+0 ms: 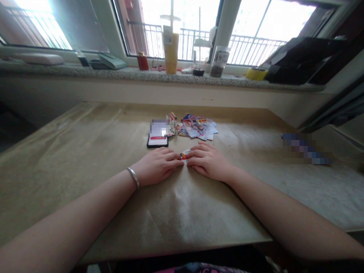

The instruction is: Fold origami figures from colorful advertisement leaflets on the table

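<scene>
My left hand (157, 165) and my right hand (209, 161) rest on the brown paper-covered table (85, 159), fingertips meeting. Between them they pinch a small folded piece of colourful printed paper (186, 153), mostly hidden under the fingers. A silver bangle (133, 177) circles my left wrist. Just beyond the hands lies a phone (157, 140) with a lit screen. To its right sits a loose pile of colourful printed paper pieces (197, 127), with a folded paper shape (172, 123) beside it.
A stone windowsill (127, 74) runs along the back with a yellow cup (171, 51), a red can (142, 60), a jar (218, 62) and dark bags (301, 60) at right. A blurred object (307, 148) lies on the table's right side.
</scene>
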Motion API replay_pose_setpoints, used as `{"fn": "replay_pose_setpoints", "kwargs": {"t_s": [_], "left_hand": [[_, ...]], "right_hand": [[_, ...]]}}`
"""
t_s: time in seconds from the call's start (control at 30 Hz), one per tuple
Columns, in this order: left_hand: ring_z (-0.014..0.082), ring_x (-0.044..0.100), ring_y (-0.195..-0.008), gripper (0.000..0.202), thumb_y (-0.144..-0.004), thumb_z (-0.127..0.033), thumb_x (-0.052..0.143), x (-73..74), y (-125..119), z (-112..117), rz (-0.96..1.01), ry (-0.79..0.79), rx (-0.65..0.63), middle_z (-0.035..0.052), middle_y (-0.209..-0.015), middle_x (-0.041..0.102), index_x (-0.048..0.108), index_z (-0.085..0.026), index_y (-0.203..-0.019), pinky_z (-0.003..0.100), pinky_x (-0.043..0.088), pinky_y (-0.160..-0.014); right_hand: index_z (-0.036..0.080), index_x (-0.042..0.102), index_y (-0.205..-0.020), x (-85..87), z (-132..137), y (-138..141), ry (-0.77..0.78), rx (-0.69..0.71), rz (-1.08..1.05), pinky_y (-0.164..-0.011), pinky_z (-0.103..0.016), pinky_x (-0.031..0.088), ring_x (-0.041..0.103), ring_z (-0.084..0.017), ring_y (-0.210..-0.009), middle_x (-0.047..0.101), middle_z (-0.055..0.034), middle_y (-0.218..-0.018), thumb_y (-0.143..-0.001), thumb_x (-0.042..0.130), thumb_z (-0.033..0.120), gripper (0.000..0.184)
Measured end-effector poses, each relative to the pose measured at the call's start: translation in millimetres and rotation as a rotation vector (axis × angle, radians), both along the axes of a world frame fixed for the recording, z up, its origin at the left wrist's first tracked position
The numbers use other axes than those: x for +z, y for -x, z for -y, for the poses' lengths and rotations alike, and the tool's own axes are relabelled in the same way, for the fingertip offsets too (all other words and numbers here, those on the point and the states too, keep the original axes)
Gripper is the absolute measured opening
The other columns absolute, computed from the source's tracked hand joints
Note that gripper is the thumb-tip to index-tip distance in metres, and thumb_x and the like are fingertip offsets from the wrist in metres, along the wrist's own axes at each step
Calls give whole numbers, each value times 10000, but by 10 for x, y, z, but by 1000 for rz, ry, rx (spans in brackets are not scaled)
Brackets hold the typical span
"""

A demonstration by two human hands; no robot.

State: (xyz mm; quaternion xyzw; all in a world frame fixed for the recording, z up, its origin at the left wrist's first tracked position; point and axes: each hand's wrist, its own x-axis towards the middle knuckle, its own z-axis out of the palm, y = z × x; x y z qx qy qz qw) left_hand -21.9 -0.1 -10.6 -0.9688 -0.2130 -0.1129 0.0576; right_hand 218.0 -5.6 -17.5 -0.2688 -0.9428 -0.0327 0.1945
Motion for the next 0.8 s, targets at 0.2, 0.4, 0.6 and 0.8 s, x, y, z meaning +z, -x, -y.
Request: {"fn": "replay_pose_setpoints", "kwargs": {"t_s": [0.2,0.4,0.6,0.8], "left_hand": [[196,544,-1060,291,-875,-165,449,-22,-14,15,31,48,-1,75,-1131,625,588,-181,-1130,358,474,-911],[193,557,-1048,283,-873,-172,455,-16,-18,19,41,56,-6,90,-1103,632,596,-175,-1118,350,490,-898],[209,563,-1048,287,-884,-183,434,-10,-23,22,14,19,-9,83,-1117,633,593,-176,-1122,361,495,-887],[206,566,-1038,288,-876,-181,450,1,-27,28,9,19,-7,83,-1122,630,593,-175,-1126,351,494,-882]], "right_hand": [[260,686,-916,91,36,-16,-64,4,83,-956,-417,335,501,-222,-1057,668,-31,-1027,-864,496,238,198],[242,688,-884,140,66,-40,-72,-25,166,-900,-406,336,519,-223,-971,677,-51,-928,-862,486,246,203],[242,677,-891,161,61,-86,-91,-36,235,-838,-368,352,533,-211,-911,678,-35,-923,-865,480,233,198],[252,686,-895,162,45,-130,-74,-16,229,-764,-336,375,553,-191,-852,676,-34,-924,-864,480,223,210]]}}
